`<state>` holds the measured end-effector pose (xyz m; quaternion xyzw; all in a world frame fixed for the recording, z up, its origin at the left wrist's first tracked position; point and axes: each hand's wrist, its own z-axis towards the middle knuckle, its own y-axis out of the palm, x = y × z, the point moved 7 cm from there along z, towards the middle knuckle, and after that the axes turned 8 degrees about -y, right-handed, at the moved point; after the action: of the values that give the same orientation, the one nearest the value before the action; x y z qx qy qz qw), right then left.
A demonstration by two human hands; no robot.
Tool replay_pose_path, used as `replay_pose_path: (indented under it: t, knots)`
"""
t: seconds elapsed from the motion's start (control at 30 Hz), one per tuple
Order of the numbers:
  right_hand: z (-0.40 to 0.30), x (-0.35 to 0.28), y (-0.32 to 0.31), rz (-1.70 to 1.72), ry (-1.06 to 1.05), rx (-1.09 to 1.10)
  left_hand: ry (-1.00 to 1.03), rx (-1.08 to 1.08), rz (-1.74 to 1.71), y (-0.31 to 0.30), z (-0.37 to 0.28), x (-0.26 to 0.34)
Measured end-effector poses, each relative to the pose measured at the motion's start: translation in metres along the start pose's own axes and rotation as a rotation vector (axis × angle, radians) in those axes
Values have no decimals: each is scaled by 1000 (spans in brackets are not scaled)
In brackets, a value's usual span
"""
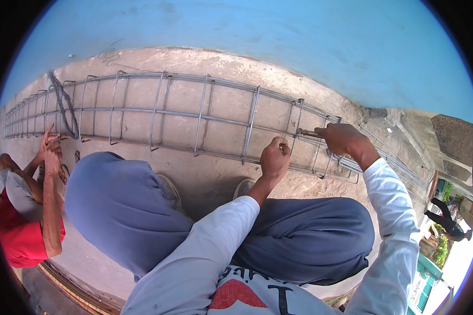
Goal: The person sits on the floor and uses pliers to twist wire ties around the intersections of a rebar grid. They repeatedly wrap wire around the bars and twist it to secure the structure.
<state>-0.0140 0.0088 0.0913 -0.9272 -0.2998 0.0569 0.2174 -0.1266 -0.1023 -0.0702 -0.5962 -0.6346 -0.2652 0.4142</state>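
A long cage of steel reinforcing bars [251, 122], with square stirrups spaced along it, lies across the concrete floor before me. My right hand [345, 139] grips a pair of metal pincers [310, 134]. Their jaws meet a stirrup near the cage's right end, at about mid-height. My left hand [275, 161] is curled shut just left of that stirrup, over the cage's near side. Thumb and fingertips press together; whether a thin wire sits between them is too small to tell.
A bundle of tie wire [62, 96] hangs over the cage at left. Beside it, a co-worker in a red shirt [23, 236] has hands together [52, 147] near the bars. A blue wall [260, 31] runs behind. Another person [449, 222] is far right, outdoors.
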Motion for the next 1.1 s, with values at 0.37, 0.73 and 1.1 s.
replay_pose_path:
  t: [0.37,0.73,1.1]
  knots:
    - [24,-9,-8,-253,-4,-47,-90,-126,-203,16,12,-11]
    - [35,-14,5,-268,-21,5,-79,-196,-334,19,21,-18]
    - [15,32,56,997,83,-387,7,-174,-37,7,8,4]
